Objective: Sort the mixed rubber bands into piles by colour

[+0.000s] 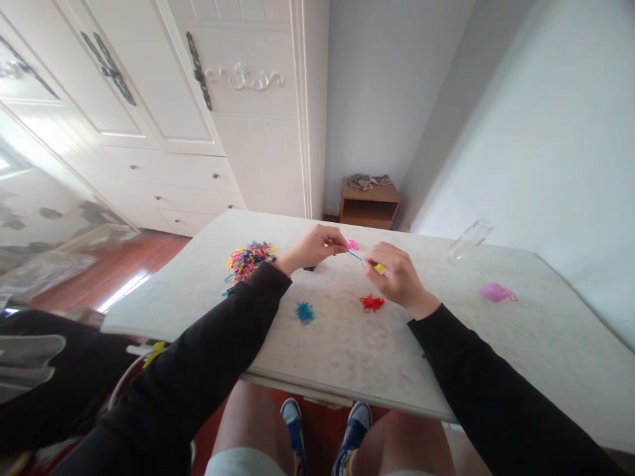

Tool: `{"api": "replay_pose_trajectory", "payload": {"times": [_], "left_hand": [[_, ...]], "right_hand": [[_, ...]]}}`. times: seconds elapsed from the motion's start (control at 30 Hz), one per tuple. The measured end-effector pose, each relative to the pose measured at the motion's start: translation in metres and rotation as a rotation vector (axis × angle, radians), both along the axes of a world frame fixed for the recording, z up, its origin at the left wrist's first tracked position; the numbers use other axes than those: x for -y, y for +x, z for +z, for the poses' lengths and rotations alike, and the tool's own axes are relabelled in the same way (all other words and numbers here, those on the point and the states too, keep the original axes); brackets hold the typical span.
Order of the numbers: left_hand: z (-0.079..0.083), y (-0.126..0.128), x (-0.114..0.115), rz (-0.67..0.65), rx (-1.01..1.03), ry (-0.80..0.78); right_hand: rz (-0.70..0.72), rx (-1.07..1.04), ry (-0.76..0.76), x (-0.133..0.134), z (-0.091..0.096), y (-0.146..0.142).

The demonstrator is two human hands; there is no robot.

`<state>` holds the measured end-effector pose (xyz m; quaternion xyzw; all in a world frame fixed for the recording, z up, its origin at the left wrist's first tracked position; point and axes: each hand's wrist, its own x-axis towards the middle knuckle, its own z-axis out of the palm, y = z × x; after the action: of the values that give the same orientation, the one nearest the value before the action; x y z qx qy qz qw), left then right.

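Observation:
A thin blue rubber band (pixel 354 254) is stretched between my two hands above the table. My left hand (pixel 317 247) pinches one end of it, and my right hand (pixel 393 272) grips the other end with curled fingers. Below them on the tabletop lie a small blue pile of bands (pixel 305 313) and a red pile of bands (pixel 372 303). Left of my left hand is a larger heap of mixed-colour bands (pixel 248 259). Some yellow bands (pixel 380 269) show beside my right hand, partly covered by it. A pink pile (pixel 352 244) sits behind the hands.
A clear glass bottle (pixel 469 242) and a pink pouch-like item (pixel 497 292) are on the right of the white table (pixel 337 357). Beyond the far edge stand a small wooden cabinet (pixel 371 206) and a white wardrobe (pixel 262 145). A black bag-like thing (pixel 74 370) is at the left.

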<state>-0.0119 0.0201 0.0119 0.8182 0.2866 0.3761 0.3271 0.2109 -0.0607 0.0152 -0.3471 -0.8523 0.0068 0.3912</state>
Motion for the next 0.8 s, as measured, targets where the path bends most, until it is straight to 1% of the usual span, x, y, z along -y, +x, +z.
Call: {"api": "replay_pose_trajectory", "payload": {"times": [0.07, 0.13, 0.2, 0.27, 0.4, 0.47, 0.53, 0.63, 0.8], "left_hand": [[-0.001, 0.001, 0.002, -0.044, 0.009, -0.039], [-0.002, -0.001, 0.000, -0.033, 0.035, -0.063], [-0.004, -0.004, -0.005, 0.017, 0.078, -0.067], [-0.006, -0.005, -0.011, 0.095, 0.113, -0.040], [-0.009, -0.004, -0.016, 0.263, 0.100, 0.089], [-0.011, -0.003, -0.017, 0.299, 0.087, 0.126], [-0.012, -0.002, -0.015, 0.305, 0.074, 0.139], [-0.012, -0.001, -0.011, 0.280, 0.051, 0.158], [-0.012, 0.001, -0.007, 0.220, 0.037, 0.215]], "right_hand": [[-0.001, -0.009, -0.005, 0.001, 0.000, 0.000], [0.001, -0.019, 0.003, 0.003, 0.001, -0.001], [0.022, -0.025, 0.010, 0.006, 0.001, -0.003], [0.070, -0.004, -0.002, 0.009, 0.001, -0.007], [0.182, 0.173, -0.054, 0.018, -0.002, -0.021], [0.218, 0.261, -0.061, 0.024, -0.003, -0.028], [0.235, 0.315, -0.054, 0.030, -0.003, -0.036], [0.200, 0.378, -0.046, 0.036, -0.006, -0.045], [0.067, 0.477, -0.086, 0.042, -0.012, -0.059]]}}
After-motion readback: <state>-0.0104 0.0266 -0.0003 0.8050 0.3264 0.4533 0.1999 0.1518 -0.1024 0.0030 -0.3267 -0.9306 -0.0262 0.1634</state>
